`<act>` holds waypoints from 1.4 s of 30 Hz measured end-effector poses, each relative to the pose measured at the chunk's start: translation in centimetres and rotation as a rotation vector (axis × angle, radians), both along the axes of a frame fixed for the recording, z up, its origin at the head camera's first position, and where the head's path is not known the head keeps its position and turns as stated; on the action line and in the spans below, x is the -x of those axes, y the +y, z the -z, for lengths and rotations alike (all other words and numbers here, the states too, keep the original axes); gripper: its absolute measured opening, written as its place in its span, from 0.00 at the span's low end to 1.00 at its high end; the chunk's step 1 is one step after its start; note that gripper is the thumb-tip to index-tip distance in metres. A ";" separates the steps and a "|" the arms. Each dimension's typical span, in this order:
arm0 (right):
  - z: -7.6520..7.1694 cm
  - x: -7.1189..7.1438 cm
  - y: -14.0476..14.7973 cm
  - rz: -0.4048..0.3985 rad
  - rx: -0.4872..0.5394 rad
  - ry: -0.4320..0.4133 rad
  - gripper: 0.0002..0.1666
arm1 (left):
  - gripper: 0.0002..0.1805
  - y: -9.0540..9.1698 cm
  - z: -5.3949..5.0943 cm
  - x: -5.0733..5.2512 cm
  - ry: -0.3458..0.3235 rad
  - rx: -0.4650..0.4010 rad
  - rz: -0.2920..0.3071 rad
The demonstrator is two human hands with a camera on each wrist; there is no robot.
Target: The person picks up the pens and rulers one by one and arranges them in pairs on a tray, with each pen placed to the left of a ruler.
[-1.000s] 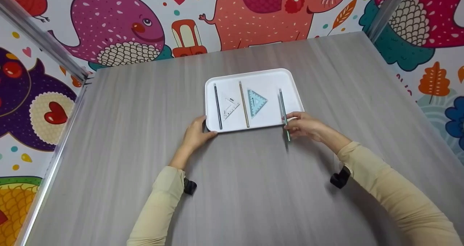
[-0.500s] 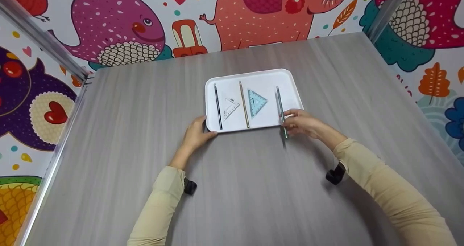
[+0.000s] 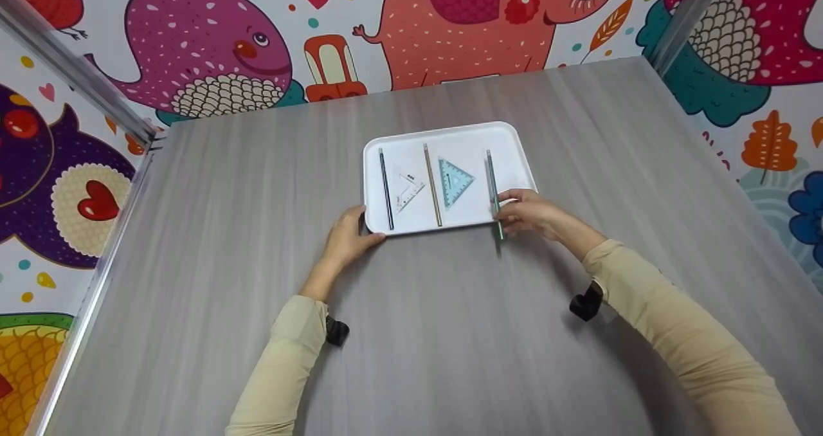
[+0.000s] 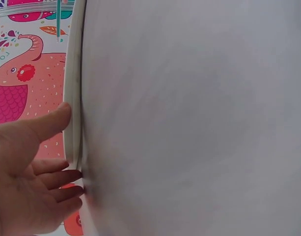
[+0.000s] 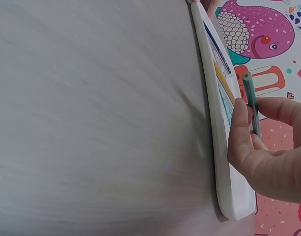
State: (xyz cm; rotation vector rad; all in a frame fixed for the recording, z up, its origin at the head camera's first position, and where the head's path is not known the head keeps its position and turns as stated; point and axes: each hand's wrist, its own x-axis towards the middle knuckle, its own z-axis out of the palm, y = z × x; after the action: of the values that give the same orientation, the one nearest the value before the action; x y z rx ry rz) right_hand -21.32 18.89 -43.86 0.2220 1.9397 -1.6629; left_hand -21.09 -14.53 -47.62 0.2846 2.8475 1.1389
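Note:
A white tray (image 3: 472, 220) lies on the table, and my left hand (image 3: 348, 236) grips its near left corner, thumb along the front rim. My right hand (image 3: 532, 215) pinches a green pencil (image 3: 493, 182) between thumb and fingers, held over the tray's right part with its near end past the front rim. In the right wrist view the near end of this green pencil (image 5: 247, 81) looks flat and unsharpened. On the tray lie a dark pencil (image 3: 386, 188), a clear set square (image 3: 409, 191), a yellow-gold pencil (image 3: 433, 185) and a blue set square (image 3: 454, 182), from left to right.
The tray stands on a grey wood-grain table (image 3: 418, 333). Behind the table and at both sides rise walls with cartoon animals, among them an elephant (image 3: 469, 37). A metal rail (image 3: 96, 281) runs along the left edge.
My right hand has moved left and slightly away from me with the green pencil, bringing it closer to the blue set square. My left hand and the tray have stayed in place.

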 end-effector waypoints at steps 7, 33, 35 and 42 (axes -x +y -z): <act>-0.3 0.7 -0.4 0.030 -0.019 0.007 0.26 | 0.32 0.3 -0.6 -0.2 -0.006 -0.001 0.000; -0.1 2.5 -1.5 0.035 -0.105 0.015 0.27 | 0.33 0.5 -1.0 -0.5 -0.038 0.004 0.010; -0.2 2.6 -1.6 0.035 -0.110 0.013 0.28 | 0.33 0.5 -1.1 -0.5 -0.041 0.005 0.007; -0.2 3.0 -1.9 0.020 -0.114 0.020 0.29 | 0.33 0.4 -1.1 -0.5 -0.047 -0.015 0.005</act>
State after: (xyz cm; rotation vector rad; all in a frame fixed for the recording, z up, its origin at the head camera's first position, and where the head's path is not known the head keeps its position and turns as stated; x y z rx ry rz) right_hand -24.29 17.00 -43.62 0.2700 2.0561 -1.5739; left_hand -20.59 -14.13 -46.48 0.2621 2.7972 1.1506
